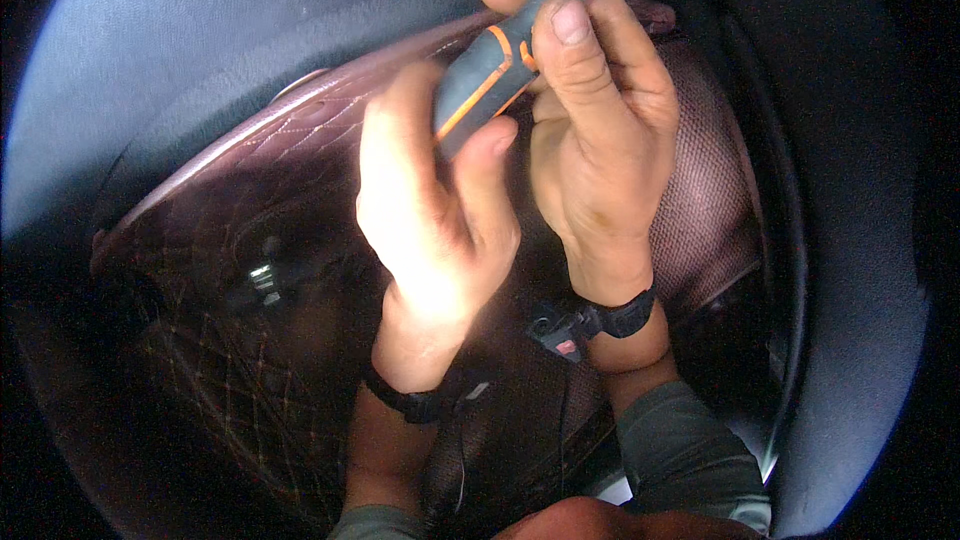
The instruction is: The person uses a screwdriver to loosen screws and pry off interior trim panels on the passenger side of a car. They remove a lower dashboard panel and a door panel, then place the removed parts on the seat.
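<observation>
A screwdriver [478,88] with a dark grey and orange handle and a metal shaft is held aslant between my hands, its shaft pointing up and to the right. My left hand [430,205] is closed around the butt end of the handle, with the thumb on the near side. Higher up, my right hand [610,140] pinches the front of the handle, where the shaft begins, between thumb and fingers. The shaft runs past the right fingers, and its tip lies at the top edge, too cut off to make out.
Below the hands spreads dark brown quilted material [230,370] with light stitching. A mesh-textured brown surface [705,180] bulges on the right. Curved dark panels [230,50] surround the space. Black straps [625,315] circle both wrists, with thin cables hanging down.
</observation>
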Demonstrator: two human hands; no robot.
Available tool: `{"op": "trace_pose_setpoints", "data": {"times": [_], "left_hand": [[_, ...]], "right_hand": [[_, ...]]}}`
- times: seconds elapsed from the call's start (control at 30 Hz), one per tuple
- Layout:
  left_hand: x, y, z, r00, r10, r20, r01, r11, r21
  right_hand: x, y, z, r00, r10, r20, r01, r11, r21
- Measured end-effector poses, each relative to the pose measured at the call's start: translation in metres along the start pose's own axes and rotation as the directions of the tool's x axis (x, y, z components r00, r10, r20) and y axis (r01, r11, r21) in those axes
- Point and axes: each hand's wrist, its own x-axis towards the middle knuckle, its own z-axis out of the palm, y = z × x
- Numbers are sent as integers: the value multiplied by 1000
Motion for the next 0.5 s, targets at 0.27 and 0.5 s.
{"op": "trace_pose_setpoints", "data": {"times": [0.27,0.5], "left_hand": [[25,35,-26,654,-590,473,748,414,-518],[12,19,-16,904,-351,243,417,848,-328]], "right_hand": [[-3,1,2,995,7,-102,-11,999,-34],[-8,-3,29,983,-20,-180,-15,981,-192]]}}
